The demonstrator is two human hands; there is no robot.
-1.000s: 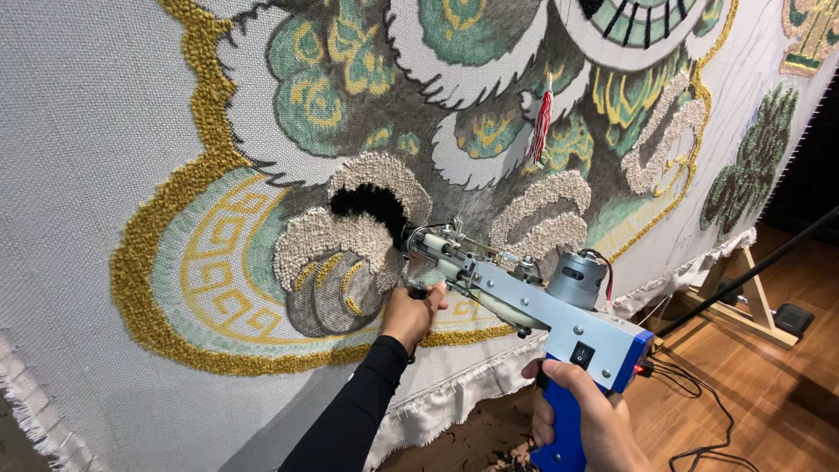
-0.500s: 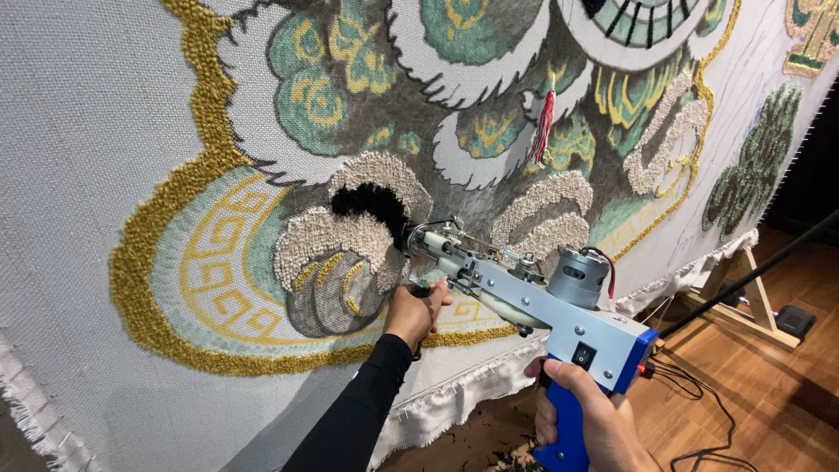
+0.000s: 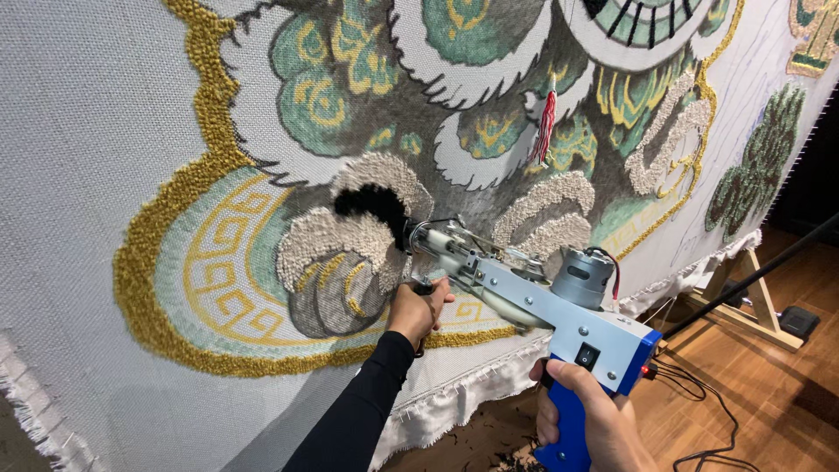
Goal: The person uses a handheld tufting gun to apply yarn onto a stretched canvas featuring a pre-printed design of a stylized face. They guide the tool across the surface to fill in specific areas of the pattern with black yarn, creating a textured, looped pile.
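The right hand (image 3: pixel 590 419) is clamped on the blue pistol handle of a grey-and-blue metal tufting gun (image 3: pixel 542 306). The left hand (image 3: pixel 415 308) is closed on its black front handle. The gun's needle end meets the stretched grey backing cloth (image 3: pixel 79 131) beside a black tufted patch (image 3: pixel 371 203).

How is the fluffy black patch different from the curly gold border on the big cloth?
The fluffy black patch is small, dark and shaggy, right by the tip of the blue tufting gun. The curly gold border is a long, thin, bright, bumpy band that curves around the design, far from the tip. Both are yarn worked into the same pale cloth.
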